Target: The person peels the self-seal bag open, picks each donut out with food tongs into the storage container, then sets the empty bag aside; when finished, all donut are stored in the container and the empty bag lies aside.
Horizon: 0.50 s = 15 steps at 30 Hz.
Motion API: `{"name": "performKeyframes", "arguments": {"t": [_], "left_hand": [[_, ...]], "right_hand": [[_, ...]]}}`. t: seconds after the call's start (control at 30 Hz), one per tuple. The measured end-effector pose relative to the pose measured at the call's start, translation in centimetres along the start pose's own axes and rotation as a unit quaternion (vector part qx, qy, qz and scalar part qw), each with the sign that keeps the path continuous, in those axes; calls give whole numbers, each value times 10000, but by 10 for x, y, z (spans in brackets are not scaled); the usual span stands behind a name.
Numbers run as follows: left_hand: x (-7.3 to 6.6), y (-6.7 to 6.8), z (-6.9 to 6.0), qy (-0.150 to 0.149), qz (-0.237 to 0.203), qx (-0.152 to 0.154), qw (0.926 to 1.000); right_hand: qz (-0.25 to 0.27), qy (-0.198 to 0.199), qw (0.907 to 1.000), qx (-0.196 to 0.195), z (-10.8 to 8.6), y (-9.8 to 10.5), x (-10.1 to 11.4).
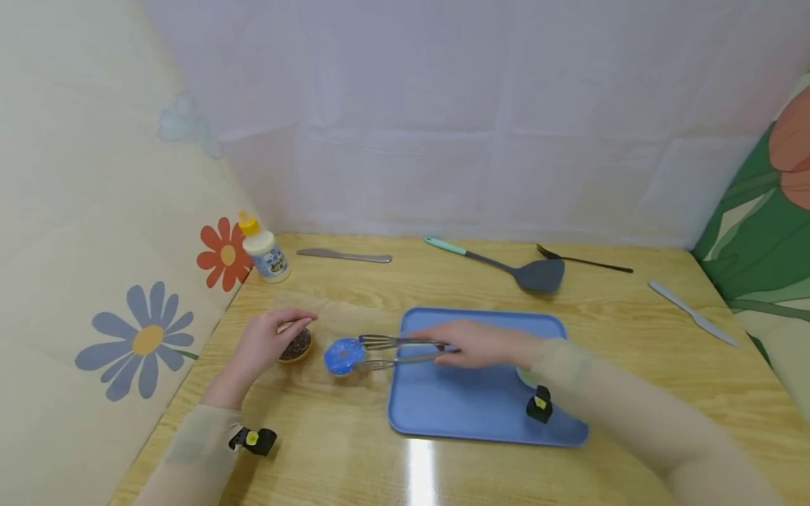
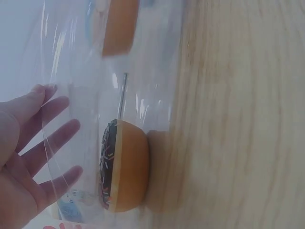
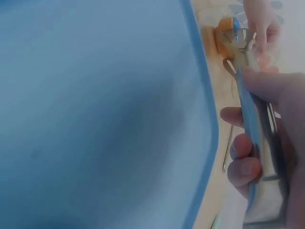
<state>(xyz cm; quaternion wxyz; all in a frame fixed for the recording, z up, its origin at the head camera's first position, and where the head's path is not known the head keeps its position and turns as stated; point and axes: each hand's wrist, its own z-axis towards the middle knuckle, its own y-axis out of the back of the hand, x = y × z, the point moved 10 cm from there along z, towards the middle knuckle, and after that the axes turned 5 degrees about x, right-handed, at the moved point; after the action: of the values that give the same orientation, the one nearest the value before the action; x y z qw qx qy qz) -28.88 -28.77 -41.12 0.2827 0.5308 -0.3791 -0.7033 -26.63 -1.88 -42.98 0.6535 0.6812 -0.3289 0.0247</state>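
My left hand [image 1: 258, 344] pinches the upper edge of a clear plastic bag [image 2: 164, 62] between thumb and index finger; the other fingers are spread in the left wrist view. Inside the bag, close by that hand, lies a toy donut with dark brown sprinkled icing [image 2: 131, 167]. My right hand [image 1: 474, 343] grips metal tongs [image 1: 414, 358] above the tray. The tongs' slotted ends are around a blue-iced toy donut [image 1: 334, 360], right of the brown one. That donut appears to be at or in the bag; its exact contact is unclear.
A blue tray [image 1: 468, 414] lies under my right hand, with a pale green thing [image 1: 526, 377] partly hidden by the wrist. Behind are a yellow-capped bottle [image 1: 268, 256], a knife [image 1: 344, 255], a spatula [image 1: 538, 275], a black fork [image 1: 585, 262] and another knife [image 1: 692, 313].
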Motion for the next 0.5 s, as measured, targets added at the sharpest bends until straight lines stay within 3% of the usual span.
{"name": "performKeyframes", "arguments": {"t": [0.1,0.33,0.5], "left_hand": [[-1,0,2,-12,39,-19,10000],[4,1,1,291,-81,94,9995],[2,3,2,292,-15,44,9996]], "right_hand": [[124,-131,9998,-96,-25,4,-10],[273,-257,9979,-525,-80,13,-30],[488,-393,9954,-730,-115,16,-42]]}}
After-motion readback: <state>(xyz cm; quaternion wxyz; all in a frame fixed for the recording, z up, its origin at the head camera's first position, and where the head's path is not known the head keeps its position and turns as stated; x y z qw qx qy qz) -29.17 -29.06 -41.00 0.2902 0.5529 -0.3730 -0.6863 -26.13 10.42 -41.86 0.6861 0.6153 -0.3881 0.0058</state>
